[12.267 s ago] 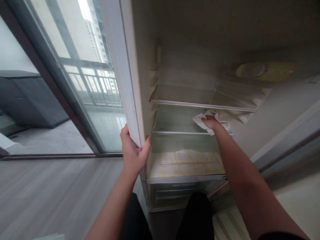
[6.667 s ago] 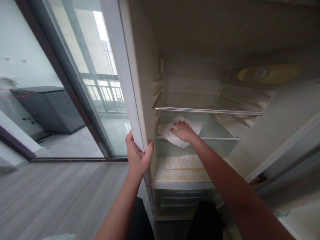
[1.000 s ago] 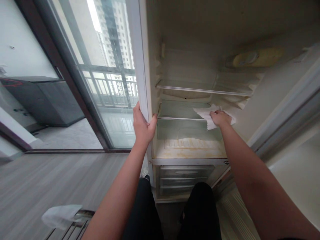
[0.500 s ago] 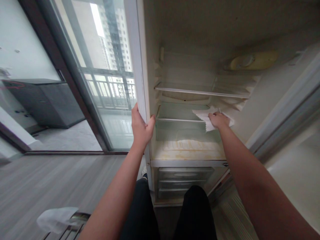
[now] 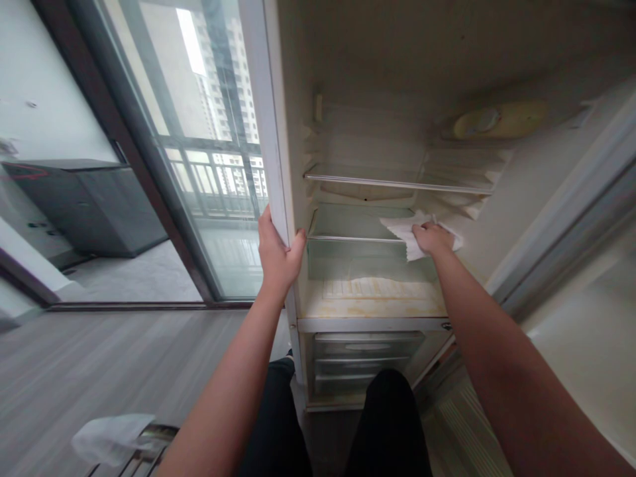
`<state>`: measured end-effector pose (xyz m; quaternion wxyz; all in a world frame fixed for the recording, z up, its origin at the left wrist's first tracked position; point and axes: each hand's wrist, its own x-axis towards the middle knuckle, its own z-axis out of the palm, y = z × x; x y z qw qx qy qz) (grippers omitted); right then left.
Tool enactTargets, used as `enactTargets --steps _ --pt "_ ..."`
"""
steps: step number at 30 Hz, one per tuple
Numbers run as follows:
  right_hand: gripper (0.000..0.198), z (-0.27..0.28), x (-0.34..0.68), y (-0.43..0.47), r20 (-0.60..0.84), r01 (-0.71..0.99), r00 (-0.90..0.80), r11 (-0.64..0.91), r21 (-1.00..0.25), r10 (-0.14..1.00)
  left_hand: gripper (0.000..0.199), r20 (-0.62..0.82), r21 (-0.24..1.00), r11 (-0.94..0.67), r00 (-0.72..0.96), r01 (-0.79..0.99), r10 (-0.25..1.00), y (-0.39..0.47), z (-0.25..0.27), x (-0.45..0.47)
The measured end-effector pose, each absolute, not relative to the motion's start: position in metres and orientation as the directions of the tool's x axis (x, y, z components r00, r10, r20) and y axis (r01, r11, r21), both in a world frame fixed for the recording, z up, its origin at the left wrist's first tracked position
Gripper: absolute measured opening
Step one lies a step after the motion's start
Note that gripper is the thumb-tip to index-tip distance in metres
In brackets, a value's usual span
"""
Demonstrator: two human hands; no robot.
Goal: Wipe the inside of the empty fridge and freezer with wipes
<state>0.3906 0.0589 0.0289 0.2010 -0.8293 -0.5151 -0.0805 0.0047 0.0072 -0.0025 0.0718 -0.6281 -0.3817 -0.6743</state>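
Observation:
An open refrigerator [image 5: 397,323] stands before me, its floor marked with yellowish stains. My left hand [image 5: 279,250] grips the left edge of the cabinet, thumb on the inner side and fingers around the outside. Inside, my right hand [image 5: 433,237] is closed on a white wipe [image 5: 416,250] with a jagged edge. The wipe lies at the right end of the lower glass shelf [image 5: 355,222], near the side wall. Above it is the upper glass shelf [image 5: 397,177]. My right fingertips are partly hidden in the wipe.
Clear drawers [image 5: 368,348] sit in the lower compartment, between my knees. A yellowed lamp cover [image 5: 499,120] is on the right inner wall. The open door [image 5: 586,318] is at the right. At bottom left, a white cloth or bag [image 5: 112,437] hangs over a rack. A glass sliding door [image 5: 233,252] is at left.
The view has shifted very slightly. Both hands keep their places, the left on the cabinet edge and the right with the wipe on the lower shelf.

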Motion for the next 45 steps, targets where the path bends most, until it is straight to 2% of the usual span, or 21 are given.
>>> enactTargets --steps 15,20,27,31,40,45 --pt "0.075 0.032 0.373 0.050 0.201 0.940 0.342 -0.331 -0.087 0.918 0.071 0.902 0.427 -0.705 -0.216 0.566 0.373 0.008 -0.003 0.007" --pt "0.073 0.020 0.342 0.043 0.280 0.958 0.285 -0.273 -0.083 0.917 0.070 0.909 0.413 -0.704 -0.220 0.578 0.353 0.006 -0.001 0.008" --pt "0.062 0.003 0.288 0.045 0.481 0.981 0.192 -0.168 -0.095 0.856 0.070 0.902 0.429 -0.698 -0.223 0.573 0.370 0.005 -0.002 0.008" --pt "0.059 0.000 0.252 0.046 0.535 0.995 0.093 -0.052 -0.090 0.840 0.070 0.899 0.435 -0.694 -0.235 0.573 0.369 0.005 -0.002 0.009" --pt "0.052 -0.005 0.164 0.047 0.591 0.970 -0.183 0.241 -0.020 0.786 0.070 0.910 0.411 -0.687 -0.223 0.599 0.350 0.006 -0.002 0.008" --pt "0.049 -0.003 0.137 0.046 0.572 0.960 -0.233 0.281 0.005 0.787 0.072 0.910 0.411 -0.697 -0.218 0.588 0.352 0.007 -0.002 0.006"
